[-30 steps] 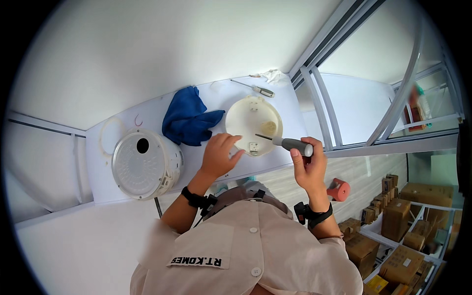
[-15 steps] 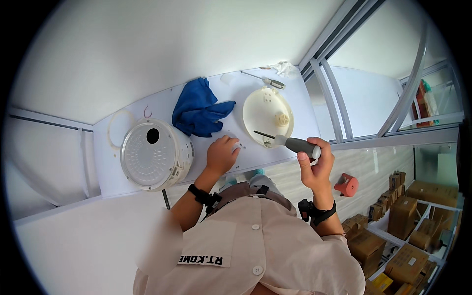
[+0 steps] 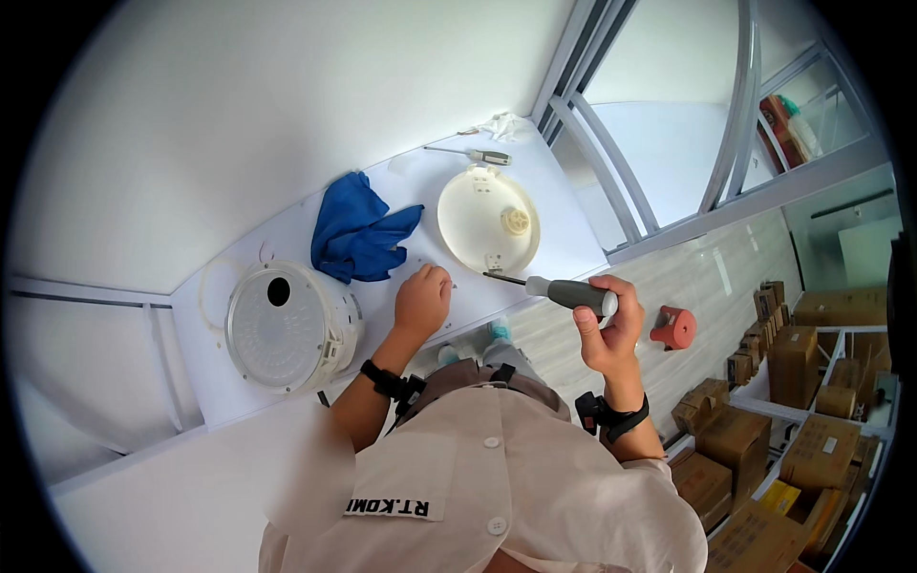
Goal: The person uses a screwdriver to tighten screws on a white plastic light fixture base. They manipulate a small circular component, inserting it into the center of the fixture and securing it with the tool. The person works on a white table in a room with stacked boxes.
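Observation:
My right hand [image 3: 613, 329] is closed round the thick grey handle of a screwdriver [image 3: 565, 294]. Its dark shaft points left, the tip at the near rim of a round cream lid [image 3: 458, 227] as I see it; whether they touch I cannot tell. Inside the lid sits a small ribbed round part [image 3: 516, 222]. Over the table's near part, my left hand [image 3: 423, 304] has its fingers curled in; anything held in them is hidden. Small dark bits, perhaps screws, lie beside it. To its left stands a white round appliance housing [image 3: 282, 327] with a black round hole on top.
A blue cloth [image 3: 358, 229] lies crumpled behind my left hand. Another screwdriver [image 3: 489, 157] and a white crumpled tissue [image 3: 506, 126] lie at the table's far end. A red stool [image 3: 674, 328] stands on the floor, with cardboard boxes [image 3: 731, 439] at right. A glazed frame borders the table's right end.
The whole view has turned a little. My left fingers have curled in closer. The screwdriver's tip has shifted from over the lid's inside to its near rim.

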A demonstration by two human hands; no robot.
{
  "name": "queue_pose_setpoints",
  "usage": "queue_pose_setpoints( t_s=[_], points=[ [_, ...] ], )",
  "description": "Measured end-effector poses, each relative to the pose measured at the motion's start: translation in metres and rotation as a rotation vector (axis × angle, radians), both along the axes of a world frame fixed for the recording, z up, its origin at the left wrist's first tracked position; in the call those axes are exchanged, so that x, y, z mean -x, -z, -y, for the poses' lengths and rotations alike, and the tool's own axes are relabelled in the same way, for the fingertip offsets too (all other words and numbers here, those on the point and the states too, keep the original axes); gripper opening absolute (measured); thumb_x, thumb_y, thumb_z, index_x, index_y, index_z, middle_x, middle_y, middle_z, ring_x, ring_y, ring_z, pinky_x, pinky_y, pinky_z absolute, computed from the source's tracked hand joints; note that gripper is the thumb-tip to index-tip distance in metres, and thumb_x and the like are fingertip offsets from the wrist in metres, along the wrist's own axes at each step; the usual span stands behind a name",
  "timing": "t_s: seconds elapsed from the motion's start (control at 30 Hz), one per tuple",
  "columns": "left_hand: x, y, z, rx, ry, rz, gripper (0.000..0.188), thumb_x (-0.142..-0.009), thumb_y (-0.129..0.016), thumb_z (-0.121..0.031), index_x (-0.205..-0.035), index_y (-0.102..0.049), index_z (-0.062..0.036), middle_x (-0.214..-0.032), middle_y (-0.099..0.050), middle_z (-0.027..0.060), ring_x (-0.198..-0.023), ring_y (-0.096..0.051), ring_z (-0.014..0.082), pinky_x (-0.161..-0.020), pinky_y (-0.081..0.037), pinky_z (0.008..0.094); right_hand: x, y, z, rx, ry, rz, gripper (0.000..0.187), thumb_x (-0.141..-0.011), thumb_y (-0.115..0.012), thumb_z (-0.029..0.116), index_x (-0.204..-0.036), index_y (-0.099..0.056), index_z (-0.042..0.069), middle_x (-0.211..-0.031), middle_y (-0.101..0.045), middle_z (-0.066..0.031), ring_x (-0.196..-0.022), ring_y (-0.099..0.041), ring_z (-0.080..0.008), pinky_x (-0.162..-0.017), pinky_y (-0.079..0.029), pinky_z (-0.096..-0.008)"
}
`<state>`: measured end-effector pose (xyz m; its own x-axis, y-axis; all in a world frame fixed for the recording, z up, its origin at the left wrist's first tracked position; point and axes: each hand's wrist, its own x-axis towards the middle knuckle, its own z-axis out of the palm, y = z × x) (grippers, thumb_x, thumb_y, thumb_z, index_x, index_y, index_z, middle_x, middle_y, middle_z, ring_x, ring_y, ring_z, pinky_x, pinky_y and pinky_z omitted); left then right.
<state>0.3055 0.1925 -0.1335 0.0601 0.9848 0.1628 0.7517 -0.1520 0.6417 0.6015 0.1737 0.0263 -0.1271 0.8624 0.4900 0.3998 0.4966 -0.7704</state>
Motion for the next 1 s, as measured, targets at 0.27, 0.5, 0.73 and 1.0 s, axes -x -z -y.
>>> queue_pose_setpoints(
  t_s=[0.27,0.5,0.73,1.0],
  points=[
    [0.003,-0.029,0.007,0.33,-0.009,0.829,0.013,-0.106,-0.06,-0.014,-0.103,-0.061,-0.0014,-0.085,-0.061,0.001,-0.076,-0.056,0.0089,-0.07,-0.047,0.0269,0.013,0.002,0.008,0.035,0.014,-0.111,0.041,-0.096,-0.079,0.028,-0.12,-0.061,0.0,-0.089,-0.075,-0.0084,-0.071,-0.063,-0.0113,-0.065,-0.051,-0.0263],
    [0.016,-0.03,0.024,0.07,0.063,0.757,0.013,-0.108,-0.056,-0.013,-0.103,-0.059,-0.002,-0.086,-0.058,0.0023,-0.079,-0.052,0.0103,-0.071,-0.044,0.028,0.026,0.005,0.008,-0.004,-0.055,-0.083,0.043,-0.096,-0.079,0.029,-0.121,-0.061,-0.001,-0.089,-0.074,-0.009,-0.071,-0.064,-0.0133,-0.066,-0.052,-0.0277],
    [0.017,-0.03,0.032,-0.152,0.021,0.913,0.011,-0.108,-0.06,-0.011,-0.103,-0.061,0.0,-0.093,-0.063,0.0052,-0.083,-0.057,0.0113,-0.078,-0.048,0.0271,0.026,0.004,0.008,0.06,-0.088,-0.166,0.045,-0.097,-0.078,0.031,-0.122,-0.06,-0.002,-0.095,-0.075,-0.0115,-0.084,-0.067,-0.0157,-0.077,-0.053,-0.0295],
    [0.015,-0.03,0.029,-0.198,0.016,1.006,0.01,-0.108,-0.061,-0.009,-0.11,-0.063,0.0004,-0.097,-0.07,0.0082,-0.077,-0.057,0.0082,-0.072,-0.049,0.0246,0.023,0.014,0.005,0.157,-0.087,-0.277,0.045,-0.101,-0.074,0.031,-0.125,-0.057,-0.003,-0.092,-0.071,-0.0089,-0.08,-0.063,-0.0132,-0.074,-0.05,-0.0285]
  ],
)
